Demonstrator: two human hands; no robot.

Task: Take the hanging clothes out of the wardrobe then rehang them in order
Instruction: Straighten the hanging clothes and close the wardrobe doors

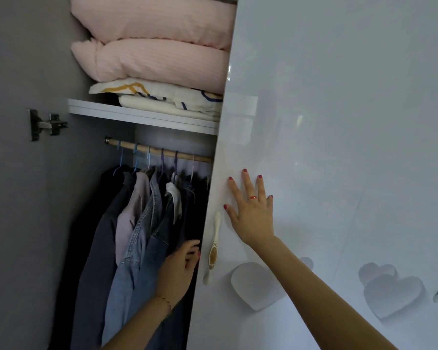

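Right hand (250, 213) is pressing flat, fingers spread, on the closed door (339, 122). Left hand (181, 269) is curling into the hanging clothes (142, 223), grip unclear. All garments are hanging on the rail (159, 150); 0 removed.

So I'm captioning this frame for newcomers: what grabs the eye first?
The right hand spread flat on the glossy white wardrobe door. Then the left hand reaching into the hanging clothes under the rod, and pink pillows stacked on the shelf above.
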